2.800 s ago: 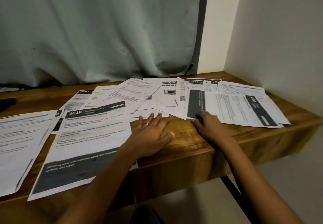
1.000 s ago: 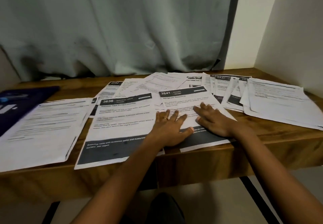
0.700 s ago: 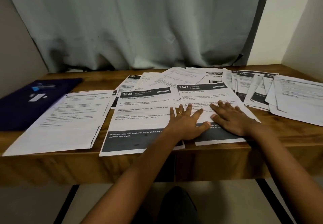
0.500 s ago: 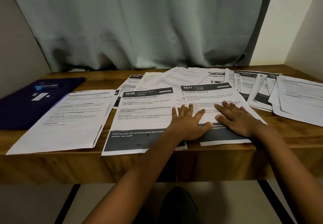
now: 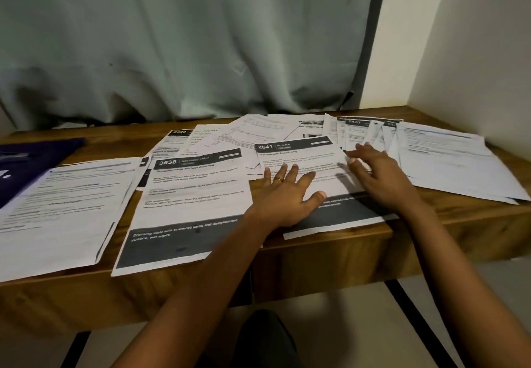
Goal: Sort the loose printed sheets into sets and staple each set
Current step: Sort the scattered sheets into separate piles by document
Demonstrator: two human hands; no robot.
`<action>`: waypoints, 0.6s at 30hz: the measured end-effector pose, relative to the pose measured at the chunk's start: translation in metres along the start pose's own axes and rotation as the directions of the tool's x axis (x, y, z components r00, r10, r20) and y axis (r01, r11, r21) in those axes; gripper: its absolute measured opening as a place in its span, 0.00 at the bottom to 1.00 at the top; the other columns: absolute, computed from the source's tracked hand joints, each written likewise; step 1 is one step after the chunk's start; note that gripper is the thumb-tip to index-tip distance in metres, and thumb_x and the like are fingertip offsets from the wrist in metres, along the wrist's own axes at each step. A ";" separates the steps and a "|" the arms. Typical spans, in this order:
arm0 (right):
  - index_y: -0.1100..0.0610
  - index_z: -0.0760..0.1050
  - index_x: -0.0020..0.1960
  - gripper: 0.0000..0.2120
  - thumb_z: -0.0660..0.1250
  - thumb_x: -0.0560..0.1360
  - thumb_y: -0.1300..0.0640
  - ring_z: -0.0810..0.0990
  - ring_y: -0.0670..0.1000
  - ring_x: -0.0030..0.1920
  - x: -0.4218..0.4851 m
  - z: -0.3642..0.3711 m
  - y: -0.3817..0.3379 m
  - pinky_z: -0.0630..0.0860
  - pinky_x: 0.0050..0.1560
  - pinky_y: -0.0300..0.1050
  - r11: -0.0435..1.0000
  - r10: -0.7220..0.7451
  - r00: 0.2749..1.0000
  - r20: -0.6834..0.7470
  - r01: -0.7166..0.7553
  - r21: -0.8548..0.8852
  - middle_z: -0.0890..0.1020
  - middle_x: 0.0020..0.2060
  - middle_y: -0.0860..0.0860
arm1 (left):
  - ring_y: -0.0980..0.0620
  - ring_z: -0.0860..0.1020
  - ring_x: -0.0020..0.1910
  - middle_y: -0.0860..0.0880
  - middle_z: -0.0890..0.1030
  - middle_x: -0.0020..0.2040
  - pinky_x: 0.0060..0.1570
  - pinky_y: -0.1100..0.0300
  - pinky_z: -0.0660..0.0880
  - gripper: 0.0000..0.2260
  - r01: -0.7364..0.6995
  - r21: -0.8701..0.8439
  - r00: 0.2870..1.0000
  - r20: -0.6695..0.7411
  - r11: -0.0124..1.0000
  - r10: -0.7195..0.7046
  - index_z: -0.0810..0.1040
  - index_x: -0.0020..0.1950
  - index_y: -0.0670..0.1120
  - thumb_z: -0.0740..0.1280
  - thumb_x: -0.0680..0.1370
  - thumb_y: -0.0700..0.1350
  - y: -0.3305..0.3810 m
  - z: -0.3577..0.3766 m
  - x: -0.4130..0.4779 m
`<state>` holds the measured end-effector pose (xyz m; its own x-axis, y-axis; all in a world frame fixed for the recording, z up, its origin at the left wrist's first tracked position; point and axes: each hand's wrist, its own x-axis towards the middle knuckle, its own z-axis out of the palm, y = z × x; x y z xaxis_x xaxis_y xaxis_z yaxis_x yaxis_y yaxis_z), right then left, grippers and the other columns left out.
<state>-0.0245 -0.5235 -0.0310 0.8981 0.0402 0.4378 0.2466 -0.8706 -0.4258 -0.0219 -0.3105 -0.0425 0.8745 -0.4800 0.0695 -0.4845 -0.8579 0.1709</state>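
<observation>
Loose printed sheets cover the wooden table (image 5: 330, 248). Sheet 2641 (image 5: 301, 156), with a dark header and dark footer band, lies at the front centre. My left hand (image 5: 287, 195), wearing a ring, rests flat on its left part with fingers spread. My right hand (image 5: 379, 176) hovers over the sheet's right edge, fingers loosely bent toward the fanned sheets (image 5: 362, 135) behind. Sheet 3638 (image 5: 189, 204) lies to the left, beside a plain text sheet (image 5: 66, 209). No stapler can be made out.
A stack of text sheets (image 5: 451, 160) sits at the right near the wall. A dark purple folder or cloth (image 5: 34, 160) lies at the far left. More overlapping sheets (image 5: 230, 137) lie at the back, under a grey-green curtain (image 5: 178, 43).
My right hand pulled sheet 2641 from the right pile to the front centre. Since then it has lifted off the sheet and shifted right toward the fanned sheets. My left hand stays flat.
</observation>
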 end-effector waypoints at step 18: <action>0.53 0.60 0.73 0.26 0.50 0.80 0.41 0.61 0.59 0.72 -0.017 -0.036 0.102 0.59 0.71 0.56 0.855 0.459 0.871 0.174 -0.380 -0.354 0.62 0.73 0.57 | 0.50 0.40 0.77 0.54 0.43 0.78 0.72 0.41 0.36 0.28 -0.104 0.010 0.988 0.120 0.995 0.102 0.45 0.77 0.59 0.45 0.79 0.65 0.051 0.036 0.057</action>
<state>-0.0271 -0.6304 -0.0536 0.9589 -0.2795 0.0484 -0.2593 -0.9328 -0.2503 0.0025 -0.3877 -0.0650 0.8115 -0.5835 -0.0320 -0.5730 -0.8052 0.1527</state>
